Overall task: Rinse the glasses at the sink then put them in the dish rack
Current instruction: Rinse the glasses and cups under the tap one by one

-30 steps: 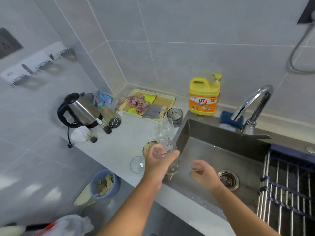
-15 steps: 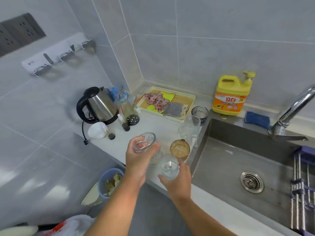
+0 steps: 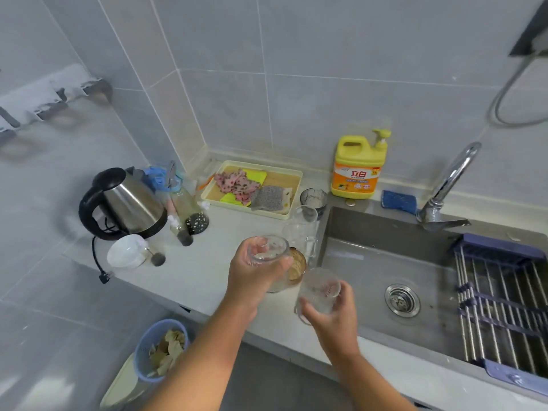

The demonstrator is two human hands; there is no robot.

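Each hand now carries a glass: the left hand (image 3: 255,269) has its grip wrapped around a clear glass (image 3: 268,250) held above the worktop (image 3: 189,271), and the right hand (image 3: 332,312) closes its grip around a second clear glass (image 3: 320,289) that, half a second ago, was only just being taken up from the worktop edge. Since then the right-hand glass has come up and shifted toward the sink (image 3: 385,256), so it now hangs about over the basin's near-left rim, while the left-hand glass has stayed roughly where it was, beside the amber glass (image 3: 298,266) that remains standing on the worktop. More glasses wait behind: a tall clear glass (image 3: 301,229) and a dark grey tumbler (image 3: 312,198) near the basin's left corner. The faucet (image 3: 450,182) shows no water running, and the dish rack (image 3: 504,295) spanning the right end of the sink looks bare. The change suggests pick-up is finished for this pair and rinsing comes next; nothing appears rinsed or racked yet, so the task seems at an early stage. The tap probably needs opening, which is awkward with both hands full.
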